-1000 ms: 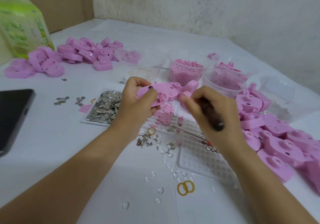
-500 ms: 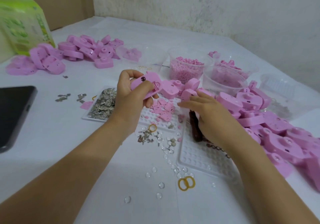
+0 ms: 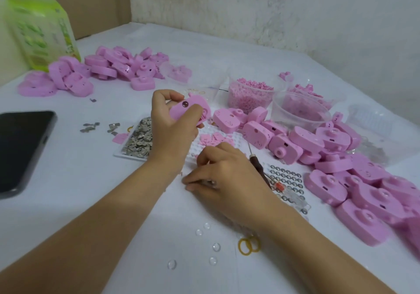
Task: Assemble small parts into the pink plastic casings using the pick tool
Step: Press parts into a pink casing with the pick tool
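Note:
My left hand (image 3: 172, 130) grips a pink plastic casing (image 3: 181, 109) with a dark round hole, lifted above the white parts tray (image 3: 229, 134). My right hand (image 3: 231, 178) is low on the table in front of that tray. Its thumb and fingertips pinch together over small grey metal parts (image 3: 211, 182), mostly hidden under the fingers. The pick tool (image 3: 258, 164), with a dark handle and thin metal shaft, lies loose on the tray just right of my right hand.
Pink casings are heaped at the right (image 3: 363, 180) and far left (image 3: 109, 66). Two clear tubs (image 3: 250, 93) (image 3: 300, 109) of pink bits stand behind. Metal pieces (image 3: 138, 139), washers (image 3: 286, 178), yellow rings (image 3: 248, 245), clear domes (image 3: 216, 247), a phone (image 3: 20, 143) and a green pack (image 3: 41, 30) lie around.
My right hand set the pick tool down on the tray and moved toward me and left to the small metal parts. My left hand lifted the casing slightly away from the tray.

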